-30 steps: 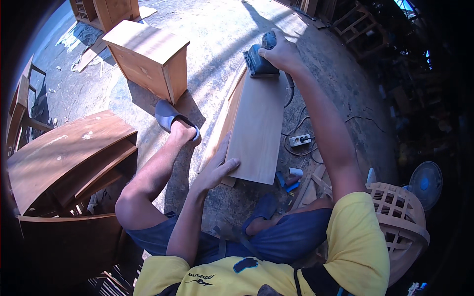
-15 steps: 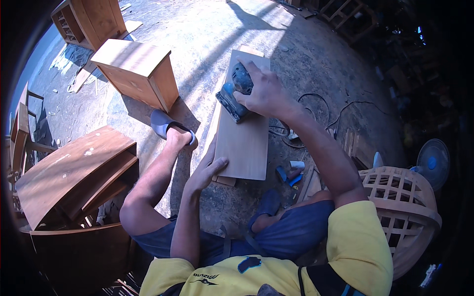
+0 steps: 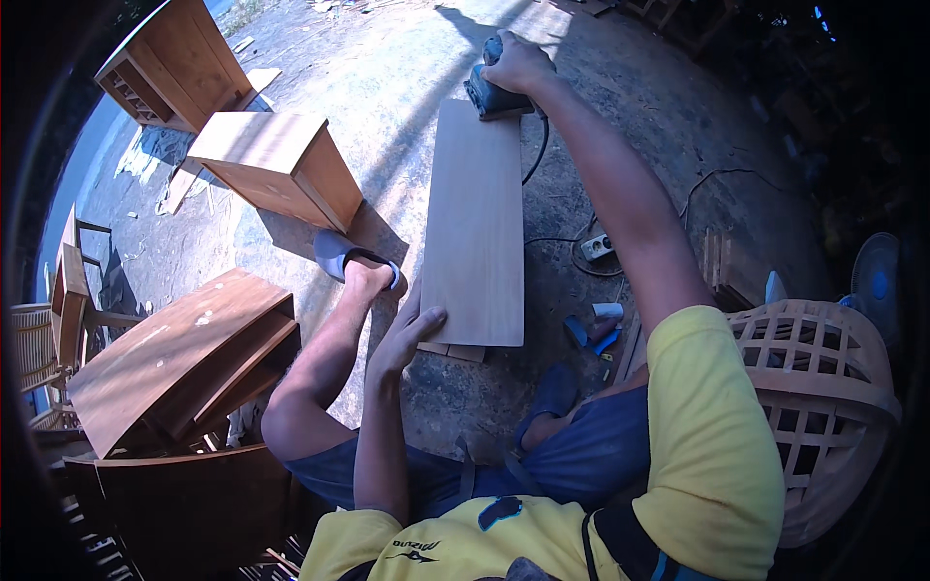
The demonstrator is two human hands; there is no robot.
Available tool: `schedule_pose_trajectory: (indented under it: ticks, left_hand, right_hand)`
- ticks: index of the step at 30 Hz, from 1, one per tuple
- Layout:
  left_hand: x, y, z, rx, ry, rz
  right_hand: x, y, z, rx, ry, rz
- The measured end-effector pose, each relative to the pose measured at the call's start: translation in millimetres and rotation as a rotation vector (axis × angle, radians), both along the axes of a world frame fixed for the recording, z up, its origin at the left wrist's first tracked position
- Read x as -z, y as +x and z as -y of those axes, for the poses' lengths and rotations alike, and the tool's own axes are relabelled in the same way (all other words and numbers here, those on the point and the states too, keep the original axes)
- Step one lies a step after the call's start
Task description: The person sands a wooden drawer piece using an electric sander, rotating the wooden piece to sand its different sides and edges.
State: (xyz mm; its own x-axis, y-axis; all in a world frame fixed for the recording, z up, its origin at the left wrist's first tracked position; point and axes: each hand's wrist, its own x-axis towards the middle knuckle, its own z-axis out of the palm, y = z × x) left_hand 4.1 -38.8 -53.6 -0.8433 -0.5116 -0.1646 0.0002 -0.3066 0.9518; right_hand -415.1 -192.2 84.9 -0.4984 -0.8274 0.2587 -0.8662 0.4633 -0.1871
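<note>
A long, pale wooden board (image 3: 475,223) lies lengthwise in front of me, raised on other wood pieces (image 3: 455,352) that peek out under its near end. At its far end sits a dark blue-grey electric sander (image 3: 496,97), partly over the edge. My right hand (image 3: 523,66) is wrapped round the sander's top, and the black cord trails down from it on the right. Gripping the board's near left edge is my left hand (image 3: 405,331), thumb on the top face, the other fingers hidden at the side and below.
Wooden cabinets (image 3: 281,165) stand at the far left, with a brown drawer-like case (image 3: 184,349) nearer. On the right are a power strip (image 3: 597,248), blue and white scraps (image 3: 593,329), a lattice-backed wooden chair (image 3: 814,378) and a fan (image 3: 877,281).
My right hand has pushed the sander away from me, from the upper middle of the board to its far end. My left hand keeps its hold on the near edge.
</note>
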Motion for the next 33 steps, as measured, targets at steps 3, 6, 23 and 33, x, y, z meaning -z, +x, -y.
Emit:
schedule_pose_trajectory:
  ticks: [3,6,23,33]
  left_hand:
    - [-6,15,3,-0.033,0.008,0.056]
    - [-4,21,3,-0.034,0.009,0.053]
    - [1,22,8,-0.042,-0.033,0.053]
    - [-6,14,3,-0.035,-0.029,0.062]
  right_hand:
    - [-9,47,-23,-0.076,0.125,0.088]
    - [-12,87,-64,-0.114,0.182,0.099]
    - [-29,156,-154,-0.127,0.146,0.238]
    - [-10,102,-111,-0.067,0.107,0.12]
